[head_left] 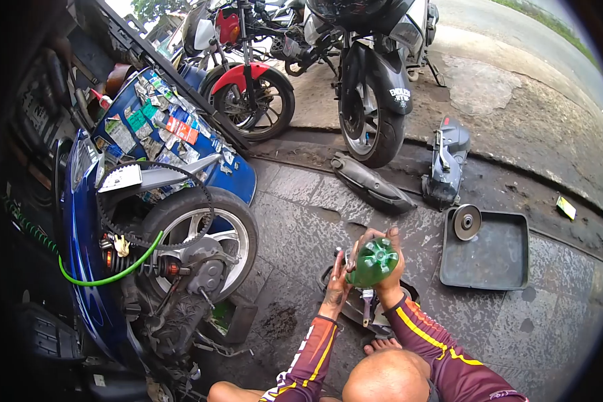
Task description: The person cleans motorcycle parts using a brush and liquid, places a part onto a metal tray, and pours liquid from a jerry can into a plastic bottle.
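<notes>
A green clear plastic bottle point(374, 262) is tilted with its ridged base toward me, so its neck is hidden. My right hand point(391, 269) is wrapped around its right side. Close against the bottle's left side is my left hand point(338, 285), its fingers bent upward around something small that I cannot make out. Below the hands, a paintbrush point(367, 305) lies over a dark container or part that my arms and knee partly cover.
A black tray point(486, 268) with a round metal pulley point(467, 222) sits right. Beyond lie a dark cover point(372, 184) and an engine cover point(445, 161). A partly dismantled blue scooter point(87, 234) with a loose belt point(99, 201) stands left; parked motorcycles point(375, 100) stand ahead.
</notes>
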Demonstrator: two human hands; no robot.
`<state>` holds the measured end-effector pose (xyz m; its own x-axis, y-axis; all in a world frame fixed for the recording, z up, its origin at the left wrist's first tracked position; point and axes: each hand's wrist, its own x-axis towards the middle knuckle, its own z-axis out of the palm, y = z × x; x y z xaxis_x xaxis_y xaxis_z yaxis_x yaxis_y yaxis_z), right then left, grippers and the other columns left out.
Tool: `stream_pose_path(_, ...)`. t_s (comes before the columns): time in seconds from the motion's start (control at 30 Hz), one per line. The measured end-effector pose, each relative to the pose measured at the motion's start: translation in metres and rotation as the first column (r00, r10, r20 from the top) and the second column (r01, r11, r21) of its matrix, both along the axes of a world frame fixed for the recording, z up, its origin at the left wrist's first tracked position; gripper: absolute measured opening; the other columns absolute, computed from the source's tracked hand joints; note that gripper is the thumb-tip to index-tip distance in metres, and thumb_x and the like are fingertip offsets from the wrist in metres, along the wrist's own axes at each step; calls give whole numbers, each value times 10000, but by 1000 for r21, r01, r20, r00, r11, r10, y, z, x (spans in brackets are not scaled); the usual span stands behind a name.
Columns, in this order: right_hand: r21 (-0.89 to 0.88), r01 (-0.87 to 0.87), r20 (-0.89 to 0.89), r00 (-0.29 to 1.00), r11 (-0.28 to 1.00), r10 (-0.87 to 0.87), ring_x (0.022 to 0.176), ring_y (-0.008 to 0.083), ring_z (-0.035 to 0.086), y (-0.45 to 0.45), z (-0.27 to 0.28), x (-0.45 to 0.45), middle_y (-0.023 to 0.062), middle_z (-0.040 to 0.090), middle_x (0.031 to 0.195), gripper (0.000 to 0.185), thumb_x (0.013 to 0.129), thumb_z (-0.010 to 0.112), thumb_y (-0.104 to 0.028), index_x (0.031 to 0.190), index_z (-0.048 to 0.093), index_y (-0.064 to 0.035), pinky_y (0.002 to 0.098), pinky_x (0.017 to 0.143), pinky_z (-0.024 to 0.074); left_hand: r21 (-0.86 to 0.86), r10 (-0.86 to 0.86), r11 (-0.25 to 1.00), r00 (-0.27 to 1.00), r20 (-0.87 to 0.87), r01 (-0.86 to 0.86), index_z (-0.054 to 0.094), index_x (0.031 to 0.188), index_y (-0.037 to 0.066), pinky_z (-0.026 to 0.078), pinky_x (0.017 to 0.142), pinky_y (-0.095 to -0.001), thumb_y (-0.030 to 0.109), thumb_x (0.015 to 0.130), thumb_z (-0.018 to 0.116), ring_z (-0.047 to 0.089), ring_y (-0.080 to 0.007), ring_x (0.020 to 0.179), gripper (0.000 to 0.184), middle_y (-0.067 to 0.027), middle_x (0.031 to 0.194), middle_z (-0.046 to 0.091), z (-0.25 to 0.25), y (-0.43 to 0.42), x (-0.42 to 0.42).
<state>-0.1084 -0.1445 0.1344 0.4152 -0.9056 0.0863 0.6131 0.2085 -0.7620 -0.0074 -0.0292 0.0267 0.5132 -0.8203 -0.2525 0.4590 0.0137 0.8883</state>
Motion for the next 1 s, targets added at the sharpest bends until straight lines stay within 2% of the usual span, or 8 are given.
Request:
stream_pose_path(0.17,145,-99,153,985,984,77,723,121,624,-2,37,-17,65,673,836,637,1071,348,-510,1003,668,37,258,679,507,116,-155,987,827,540,110,90,1604,111,484,1001,-384,283,689,891,504,-299,1304,1228,-174,1506,407,-22,-2,26)
stream_pose_path(0.23,155,-169,193,972,973,138,705,120,614,-8,24,-13,52,664,774,659,1060,358,-531,956,685,32,260,651,489,258,-243,965,567,787,56,75,1601,77,420,1067,-423,283,644,920,462,-347,1337,1293,-203,1533,363,-23,1,29)
stream_pose_path(0.4,275,-113,232,971,955,48,682,128,626,-15,-2,11,76,664,750,660,1063,341,-536,954,666,28,262,644,499,452,-433,890,206,878,-60,50,1585,12,299,1158,-490,336,610,922,365,-405,1393,1347,-225,1537,339,12,2,9)
stream_pose_path(0.47,289,-178,275,957,940,97,529,234,538,-30,24,3,160,581,643,723,1039,234,-609,777,531,-5,338,540,469,429,-423,896,68,903,-115,-15,1594,51,301,1158,-494,297,597,925,356,-418,1395,1393,-236,1535,346,28,0,-1)
stream_pose_path(0.53,382,-122,236,971,916,31,532,261,547,-39,32,4,164,561,625,714,1028,241,-629,808,524,-11,355,540,481,317,-298,941,151,942,-120,-93,1590,73,308,1152,-495,280,601,925,371,-425,1377,1434,-250,1520,367,40,0,-9)
stream_pose_path(0.7,46,-276,560,803,960,205,554,304,609,-59,29,2,206,602,679,683,1030,261,-621,1013,543,1,402,537,533,266,-216,937,224,950,-226,-158,1581,118,319,1141,-509,354,606,930,383,-425,1367,1480,-257,1522,368,60,4,-18)
stream_pose_path(0.93,-29,-234,497,840,972,218,558,305,598,-47,56,-1,211,588,664,717,1035,189,-616,960,542,3,400,534,530,218,-183,946,160,970,-238,-127,1590,105,318,1105,-535,451,613,911,388,-387,1342,1467,-225,1492,412,61,8,-20)
stream_pose_path(1.0,36,-148,342,931,988,127,536,288,528,-39,73,-4,117,492,591,735,1000,220,-686,762,488,-45,380,547,480,206,-168,956,188,968,-209,-85,1601,120,317,1099,-545,459,617,905,401,-394,1321,1437,-221,1479,420,58,8,-20)
